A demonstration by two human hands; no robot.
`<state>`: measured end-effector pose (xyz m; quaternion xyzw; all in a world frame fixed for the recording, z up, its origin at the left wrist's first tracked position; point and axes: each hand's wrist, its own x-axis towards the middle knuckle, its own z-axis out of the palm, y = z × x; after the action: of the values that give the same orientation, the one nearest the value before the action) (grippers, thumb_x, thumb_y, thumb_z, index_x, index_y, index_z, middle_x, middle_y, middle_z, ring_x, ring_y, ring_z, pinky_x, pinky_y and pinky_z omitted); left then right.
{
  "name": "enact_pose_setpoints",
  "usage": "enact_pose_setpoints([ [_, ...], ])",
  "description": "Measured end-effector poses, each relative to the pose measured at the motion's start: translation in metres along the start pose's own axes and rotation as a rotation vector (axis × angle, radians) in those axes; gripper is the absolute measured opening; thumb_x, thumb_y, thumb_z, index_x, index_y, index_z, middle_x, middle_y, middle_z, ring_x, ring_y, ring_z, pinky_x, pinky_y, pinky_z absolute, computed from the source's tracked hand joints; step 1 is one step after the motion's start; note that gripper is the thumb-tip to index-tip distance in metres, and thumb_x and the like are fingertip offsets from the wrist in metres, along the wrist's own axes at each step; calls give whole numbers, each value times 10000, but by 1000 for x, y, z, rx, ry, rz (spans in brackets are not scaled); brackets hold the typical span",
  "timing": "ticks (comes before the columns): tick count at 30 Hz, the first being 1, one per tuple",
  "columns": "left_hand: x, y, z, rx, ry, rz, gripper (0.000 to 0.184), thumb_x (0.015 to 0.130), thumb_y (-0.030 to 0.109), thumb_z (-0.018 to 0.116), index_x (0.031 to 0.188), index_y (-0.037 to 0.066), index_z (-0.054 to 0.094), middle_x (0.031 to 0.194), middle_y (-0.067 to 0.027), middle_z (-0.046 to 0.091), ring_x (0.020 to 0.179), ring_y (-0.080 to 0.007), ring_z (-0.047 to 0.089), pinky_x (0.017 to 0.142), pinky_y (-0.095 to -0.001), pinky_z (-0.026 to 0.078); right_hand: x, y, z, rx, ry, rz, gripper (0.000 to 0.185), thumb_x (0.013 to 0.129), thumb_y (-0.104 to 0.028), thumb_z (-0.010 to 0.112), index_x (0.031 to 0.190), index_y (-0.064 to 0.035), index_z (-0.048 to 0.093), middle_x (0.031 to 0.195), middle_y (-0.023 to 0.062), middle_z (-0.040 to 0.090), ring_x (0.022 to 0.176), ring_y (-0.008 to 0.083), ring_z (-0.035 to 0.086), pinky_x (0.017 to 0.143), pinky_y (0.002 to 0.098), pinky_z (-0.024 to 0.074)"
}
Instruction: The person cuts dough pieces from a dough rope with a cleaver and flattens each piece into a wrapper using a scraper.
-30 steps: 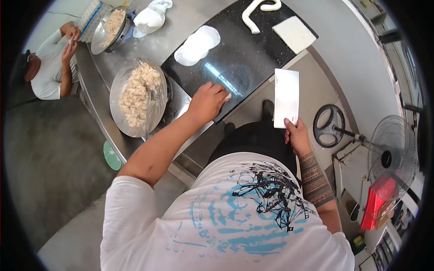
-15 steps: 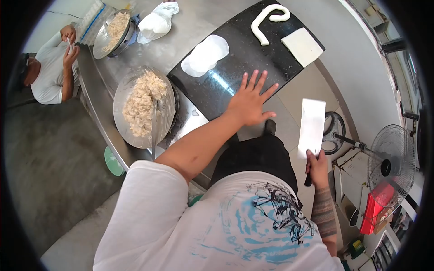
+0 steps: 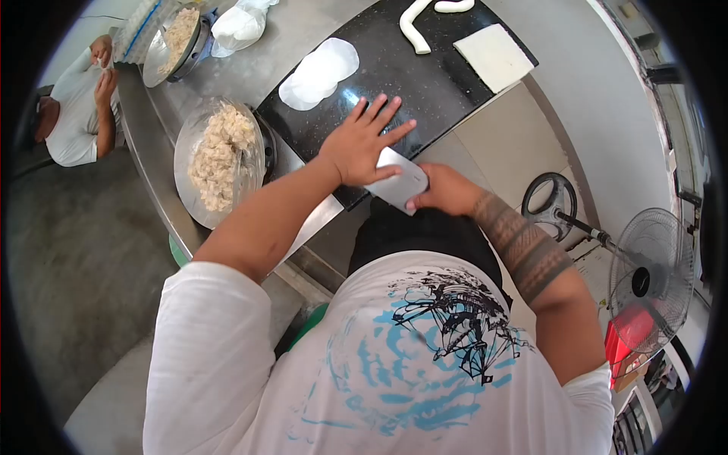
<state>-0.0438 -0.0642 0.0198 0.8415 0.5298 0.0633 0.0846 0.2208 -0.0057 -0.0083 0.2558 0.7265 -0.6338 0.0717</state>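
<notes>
My left hand (image 3: 356,148) is spread, palm down, over the near edge of the black speckled board (image 3: 394,76). Beside its thumb lies the blade of a wide cleaver (image 3: 402,180), partly under or against the palm; the exact contact is hidden. My right hand (image 3: 446,191) grips the cleaver at its handle end, in front of my body. Overlapping thin white rounds (image 3: 320,74) rest on the board's left part. At the far edge are a bent white dough rope (image 3: 414,29) and a short dough piece (image 3: 455,6). A pale square slab (image 3: 494,58) sits at the right corner.
Left of the board stands a plastic-lined bowl of pale filling (image 3: 220,155) with a utensil in it. Beyond are a second bowl (image 3: 180,39) and a white plastic bag (image 3: 241,26). A co-worker (image 3: 80,121) is at far left. A fan (image 3: 652,280) stands at right.
My right hand has brought the cleaver left, to the board's near edge. My left hand, first closed at that edge, has opened and now lies spread beside the blade.
</notes>
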Motion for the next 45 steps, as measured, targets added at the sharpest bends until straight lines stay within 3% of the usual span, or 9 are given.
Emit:
enact_pose_setpoints([
  [10,34,18,6,-22,-57,-70,845,965,608,611,1701,307,327,1763,-229,223,1607,-488,220,1248,-739,173,-30,-16,-29,-228,90,105,733,851,-301,901,1371,51,524,1009,300,727,984,452,736,871,483,562],
  [16,59,-41,-1,195,152,3,844,966,620,603,1699,301,332,1758,-233,235,1606,-471,242,1255,-723,176,9,-41,-58,-418,236,79,644,829,-395,899,1186,61,617,1056,316,718,1044,475,712,907,519,560],
  [19,57,-53,-1,71,246,91,877,946,640,618,1700,299,328,1761,-228,235,1604,-472,251,1262,-709,178,8,-59,-46,-397,276,113,638,816,-393,904,1163,69,632,1057,315,721,1041,462,718,919,525,561],
  [20,45,-42,2,37,175,86,912,927,673,629,1702,301,324,1765,-224,230,1607,-477,242,1278,-685,173,-8,-65,-28,-338,248,215,616,816,-358,903,1167,75,641,1075,315,725,1061,451,722,942,507,562],
  [21,29,-25,11,60,70,65,941,912,703,631,1706,308,314,1772,-217,217,1621,-464,223,1295,-661,159,-16,-26,-6,-93,210,43,623,821,-344,903,1203,71,637,1096,320,726,1090,454,720,969,494,557],
  [23,22,7,18,-72,28,119,962,895,721,632,1707,316,312,1777,-208,213,1627,-460,212,1297,-666,142,-45,-33,21,-180,255,198,625,832,-334,899,1238,58,630,1110,313,729,1116,445,719,985,482,552],
  [35,84,-63,1,91,351,184,915,917,724,628,1688,320,346,1758,-164,279,1612,-424,264,1271,-683,186,2,-65,-56,-448,338,189,606,841,-326,919,1208,61,632,1025,237,751,957,323,756,859,433,579],
  [39,54,-13,27,18,96,221,955,904,745,623,1698,302,332,1761,-173,277,1617,-420,261,1289,-660,174,-40,-14,16,-91,352,118,635,836,-280,931,1283,56,630,1124,201,763,1046,264,736,928,403,570],
  [45,112,-18,20,116,197,183,905,918,737,619,1688,347,347,1771,-158,264,1620,-405,259,1291,-665,168,-35,6,-43,-97,386,153,579,847,-344,895,1211,29,641,1120,241,752,1045,370,746,916,439,571],
])
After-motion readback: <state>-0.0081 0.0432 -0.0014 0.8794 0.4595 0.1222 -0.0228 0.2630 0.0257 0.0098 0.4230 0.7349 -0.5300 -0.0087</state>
